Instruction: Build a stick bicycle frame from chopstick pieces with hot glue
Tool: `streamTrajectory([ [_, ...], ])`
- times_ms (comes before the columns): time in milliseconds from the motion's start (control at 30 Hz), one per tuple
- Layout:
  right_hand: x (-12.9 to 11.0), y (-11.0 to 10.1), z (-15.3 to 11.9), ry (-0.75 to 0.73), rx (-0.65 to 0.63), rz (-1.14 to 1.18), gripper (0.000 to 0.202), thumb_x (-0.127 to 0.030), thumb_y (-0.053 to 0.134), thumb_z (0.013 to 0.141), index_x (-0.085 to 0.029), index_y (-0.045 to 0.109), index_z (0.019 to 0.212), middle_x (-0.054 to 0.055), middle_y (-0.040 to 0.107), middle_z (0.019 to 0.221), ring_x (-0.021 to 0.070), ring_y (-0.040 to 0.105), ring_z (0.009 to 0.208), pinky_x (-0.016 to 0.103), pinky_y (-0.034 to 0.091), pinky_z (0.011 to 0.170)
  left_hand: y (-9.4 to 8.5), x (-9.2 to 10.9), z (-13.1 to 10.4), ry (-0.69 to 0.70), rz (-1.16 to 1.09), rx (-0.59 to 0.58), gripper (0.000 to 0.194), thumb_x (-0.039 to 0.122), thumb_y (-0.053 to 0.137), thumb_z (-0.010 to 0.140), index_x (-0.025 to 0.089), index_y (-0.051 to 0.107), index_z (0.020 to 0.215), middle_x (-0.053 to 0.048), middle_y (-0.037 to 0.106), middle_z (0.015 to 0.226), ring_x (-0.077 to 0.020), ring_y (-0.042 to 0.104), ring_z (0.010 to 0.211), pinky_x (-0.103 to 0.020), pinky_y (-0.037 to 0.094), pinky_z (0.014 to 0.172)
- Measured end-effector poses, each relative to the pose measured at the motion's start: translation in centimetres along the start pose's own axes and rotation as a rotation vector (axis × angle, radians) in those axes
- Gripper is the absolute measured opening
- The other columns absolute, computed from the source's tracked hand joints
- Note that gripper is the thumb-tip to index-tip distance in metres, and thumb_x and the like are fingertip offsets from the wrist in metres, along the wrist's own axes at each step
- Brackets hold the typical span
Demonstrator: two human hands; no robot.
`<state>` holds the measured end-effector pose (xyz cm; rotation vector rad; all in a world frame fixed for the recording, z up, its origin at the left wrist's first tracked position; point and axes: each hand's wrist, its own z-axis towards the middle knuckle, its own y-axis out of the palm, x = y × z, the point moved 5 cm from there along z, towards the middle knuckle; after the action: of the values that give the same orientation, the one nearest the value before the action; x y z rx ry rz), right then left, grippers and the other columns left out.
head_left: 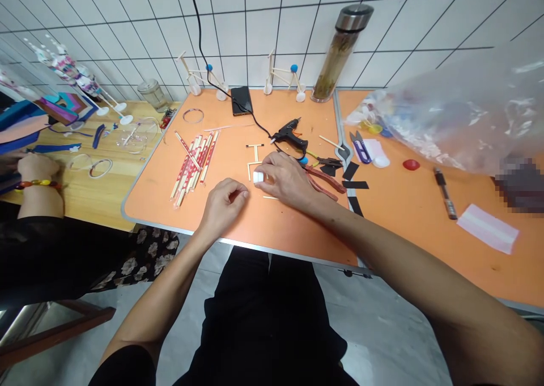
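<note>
My right hand [283, 176] is closed, with a small white bottle cap [258, 177] between thumb and fingers, just above the orange table. My left hand [225, 203] rests near the table's front, its fingers curled and nothing visible in them. Beyond my right fingers lies a T-shaped piece of thin wooden sticks [255, 152], with dark tips on its crossbar. Another angled stick piece [250, 170] is partly covered by that hand. A short loose stick [270, 198] lies under the right palm. Pliers with red handles [325, 179] lie beside my right wrist.
Wrapped chopsticks [191, 165] lie left. A glue gun [291, 135], phone [241, 101] and tea bottle [342, 54] are behind. Two stick bicycles [283, 77] stand by the wall. Scissors [360, 147] and a plastic bag [446, 108] are right. A co-worker's hand [38, 168] is left.
</note>
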<state>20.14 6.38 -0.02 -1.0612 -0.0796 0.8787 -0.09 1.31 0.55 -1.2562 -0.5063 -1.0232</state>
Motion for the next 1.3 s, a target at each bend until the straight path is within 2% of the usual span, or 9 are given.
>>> streamTrajectory([
  [167,-0.7,-0.7,-0.1,-0.031,0.028,0.023,0.011,-0.022,0.083,0.096,-0.022,0.082,0.106,0.009,0.074,0.108,0.0282,0.065,0.102,0.044,0.047,0.088,-0.2,-0.9,-0.1,-0.066,-0.058,0.034,0.010,0.030,0.072,0.098,0.022,0.079,0.098,-0.005,0.079,0.101,-0.0222,0.072,0.095,-0.037,0.053,0.089],
  [267,-1.6,-2.3,-0.3,-0.087,0.080,0.018,0.011,-0.022,0.079,0.099,-0.022,0.081,0.109,0.009,0.074,0.109,0.0285,0.066,0.100,0.043,0.049,0.085,-0.3,-1.3,0.1,-0.160,-0.265,0.048,0.018,0.035,0.079,0.096,0.021,0.080,0.108,-0.007,0.081,0.110,-0.0222,0.074,0.102,-0.037,0.055,0.094],
  [367,-2.5,-4.0,-0.7,-0.142,0.116,0.021,0.010,-0.022,0.072,0.104,-0.023,0.080,0.110,0.010,0.078,0.110,0.0285,0.070,0.101,0.043,0.053,0.086,0.3,-0.7,0.9,-0.247,-0.509,-0.030,0.029,0.041,0.090,0.091,0.020,0.080,0.108,-0.009,0.083,0.118,-0.0209,0.075,0.104,-0.036,0.057,0.097],
  [533,-3.2,-5.7,-1.8,-0.192,0.132,0.022,0.013,-0.028,0.069,0.110,-0.021,0.077,0.118,0.009,0.085,0.109,0.0287,0.078,0.103,0.043,0.059,0.090,2.0,1.4,2.8,-0.289,-0.712,-0.147,0.041,0.044,0.104,0.076,0.018,0.077,0.094,-0.003,0.080,0.098,-0.0143,0.072,0.087,-0.030,0.057,0.089],
  [767,-1.6,-6.4,-2.9,-0.141,0.185,0.048,0.014,-0.021,0.066,0.110,-0.019,0.076,0.120,0.010,0.084,0.111,0.0257,0.079,0.102,0.039,0.062,0.085,4.3,2.9,6.0,-0.246,-0.714,-0.248,0.047,0.037,0.109,0.065,0.017,0.071,0.084,0.000,0.077,0.085,-0.0119,0.070,0.080,-0.026,0.055,0.080],
  [867,-0.7,-6.8,-3.1,-0.117,0.253,0.039,0.014,-0.022,0.065,0.111,-0.020,0.076,0.120,0.010,0.082,0.109,0.0243,0.078,0.099,0.037,0.062,0.082,5.1,3.6,7.5,-0.187,-0.657,-0.248,0.046,0.032,0.109,0.063,0.018,0.070,0.082,0.002,0.074,0.078,-0.0107,0.067,0.073,-0.024,0.052,0.073],
  [1033,0.1,-7.6,-3.3,-0.107,0.354,0.033,0.017,-0.027,0.064,0.114,-0.022,0.077,0.125,0.009,0.083,0.113,0.0236,0.079,0.103,0.037,0.064,0.087,6.1,4.8,9.1,-0.095,-0.627,-0.219,0.045,0.031,0.109,0.063,0.018,0.069,0.079,0.003,0.071,0.074,-0.0092,0.062,0.067,-0.023,0.048,0.066],
  [1200,0.5,-7.8,-3.2,-0.072,0.347,0.031,0.021,-0.033,0.067,0.114,-0.022,0.077,0.128,0.009,0.082,0.107,0.0239,0.078,0.097,0.037,0.063,0.083,6.6,4.3,9.7,-0.134,-0.713,-0.236,0.051,0.032,0.112,0.056,0.018,0.067,0.076,0.003,0.072,0.074,-0.0084,0.063,0.067,-0.022,0.051,0.067],
  [1300,0.5,-8.0,-3.3,-0.034,0.351,0.058,0.026,-0.034,0.073,0.111,-0.022,0.075,0.134,0.008,0.082,0.107,0.0241,0.077,0.097,0.038,0.063,0.086,6.6,3.6,9.9,-0.192,-0.786,-0.280,0.053,0.036,0.112,0.057,0.018,0.068,0.079,0.002,0.075,0.076,-0.0091,0.066,0.066,-0.022,0.054,0.067],
])
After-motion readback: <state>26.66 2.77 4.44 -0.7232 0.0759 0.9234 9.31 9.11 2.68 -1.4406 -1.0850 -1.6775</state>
